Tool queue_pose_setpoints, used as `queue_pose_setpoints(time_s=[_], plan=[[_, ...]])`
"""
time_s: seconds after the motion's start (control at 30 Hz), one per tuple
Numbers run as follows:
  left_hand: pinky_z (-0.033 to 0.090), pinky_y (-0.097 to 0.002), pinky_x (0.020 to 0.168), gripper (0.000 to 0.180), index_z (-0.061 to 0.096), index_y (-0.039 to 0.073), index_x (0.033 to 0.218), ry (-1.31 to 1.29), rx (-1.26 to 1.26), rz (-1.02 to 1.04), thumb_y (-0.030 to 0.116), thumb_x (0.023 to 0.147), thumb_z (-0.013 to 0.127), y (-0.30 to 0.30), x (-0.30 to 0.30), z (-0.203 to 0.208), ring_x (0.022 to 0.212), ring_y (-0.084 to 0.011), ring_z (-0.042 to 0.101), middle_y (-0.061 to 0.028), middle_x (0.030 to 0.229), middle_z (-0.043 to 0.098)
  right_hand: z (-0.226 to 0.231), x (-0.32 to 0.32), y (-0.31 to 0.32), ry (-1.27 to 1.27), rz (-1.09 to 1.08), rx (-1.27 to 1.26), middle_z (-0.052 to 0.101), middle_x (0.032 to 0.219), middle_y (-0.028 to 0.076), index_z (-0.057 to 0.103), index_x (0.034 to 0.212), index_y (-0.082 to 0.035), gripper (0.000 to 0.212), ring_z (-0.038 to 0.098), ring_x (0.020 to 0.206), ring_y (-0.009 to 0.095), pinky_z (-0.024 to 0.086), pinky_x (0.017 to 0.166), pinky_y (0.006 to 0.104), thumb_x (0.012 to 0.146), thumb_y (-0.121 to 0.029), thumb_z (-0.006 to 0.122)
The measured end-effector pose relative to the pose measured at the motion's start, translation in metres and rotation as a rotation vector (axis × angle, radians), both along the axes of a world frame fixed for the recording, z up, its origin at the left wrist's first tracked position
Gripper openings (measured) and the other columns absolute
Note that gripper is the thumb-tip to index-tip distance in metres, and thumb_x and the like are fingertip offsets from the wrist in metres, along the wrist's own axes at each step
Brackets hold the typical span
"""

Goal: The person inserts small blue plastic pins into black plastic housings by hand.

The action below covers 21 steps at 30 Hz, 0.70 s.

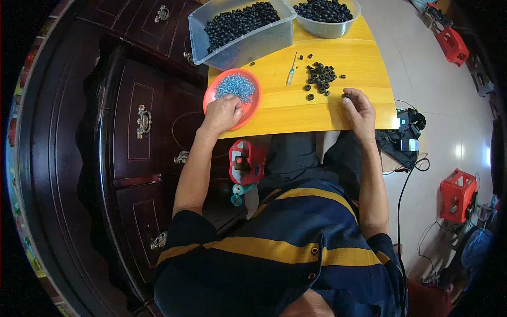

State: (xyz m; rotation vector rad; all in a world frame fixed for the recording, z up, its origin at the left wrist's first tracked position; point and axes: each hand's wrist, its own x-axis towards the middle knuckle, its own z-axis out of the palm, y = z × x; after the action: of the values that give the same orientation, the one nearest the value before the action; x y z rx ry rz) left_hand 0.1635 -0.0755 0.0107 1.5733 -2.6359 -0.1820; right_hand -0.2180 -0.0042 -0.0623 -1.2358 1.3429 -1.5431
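An orange-red plate point(255, 90) at the table's left edge holds a heap of tiny silvery-blue metal pieces point(235, 86). Over the plate's near part rests my left hand point(224, 113), its fingers curled downward; whatever they pinch is hidden. By the table's right front edge, my right hand point(360, 112) pinches a small black knob-like part point(346, 96) between thumb and fingers. A loose cluster of similar black parts point(320, 76), some showing round holes, lies just beyond it. Left of the cluster is a small screwdriver point(291, 71) with a light blue handle.
A clear plastic bin point(248, 45) and a round bowl point(328, 27), both full of black parts, stand at the back of the yellow table point(285, 113). Dark wooden drawers point(138, 121) flank its left. A black cable point(403, 195) hangs at right; red stools point(457, 195) stand on the floor.
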Motion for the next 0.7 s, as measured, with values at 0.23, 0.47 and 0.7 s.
queue_pose_setpoints(time_s=[0.23, 0.47, 0.7], plan=[[0.051, -0.0432, 0.067, 0.010, 0.056, 0.003, 0.089, 0.398, -0.072, 0.066, 0.006, 0.083, 0.062, 0.004, 0.002, -0.004, 0.073, -0.0316, 0.064, -0.0127, 0.081, 0.063, 0.005, 0.001, 0.002, -0.022, 0.008, 0.019, 0.065, 0.098, 0.001, 0.065, 0.116, 0.000, 0.024, 0.061, 0.088, 0.007, 0.051, 0.080, 0.0238, 0.093, -0.008, 0.067], [0.053, -0.0352, 0.064, 0.010, 0.058, 0.003, 0.092, 0.581, -0.088, 0.210, 0.004, 0.085, 0.065, 0.002, 0.007, -0.020, 0.069, -0.0238, 0.066, -0.0126, 0.083, 0.066, -0.001, 0.001, 0.000, 0.003, 0.013, 0.012, 0.065, 0.098, 0.001, 0.065, 0.115, 0.000, 0.024, 0.061, 0.088, 0.007, 0.050, 0.081, 0.0238, 0.093, -0.008, 0.067], [0.052, -0.0282, 0.063, 0.013, 0.064, 0.002, 0.100, 0.683, -0.093, 0.173, 0.001, 0.087, 0.067, -0.001, 0.012, -0.032, 0.068, -0.0137, 0.065, -0.0092, 0.084, 0.067, 0.001, 0.000, 0.000, 0.065, -0.003, 0.018, 0.066, 0.100, 0.002, 0.066, 0.115, -0.001, 0.023, 0.061, 0.089, 0.008, 0.050, 0.082, 0.0240, 0.093, -0.007, 0.067]])
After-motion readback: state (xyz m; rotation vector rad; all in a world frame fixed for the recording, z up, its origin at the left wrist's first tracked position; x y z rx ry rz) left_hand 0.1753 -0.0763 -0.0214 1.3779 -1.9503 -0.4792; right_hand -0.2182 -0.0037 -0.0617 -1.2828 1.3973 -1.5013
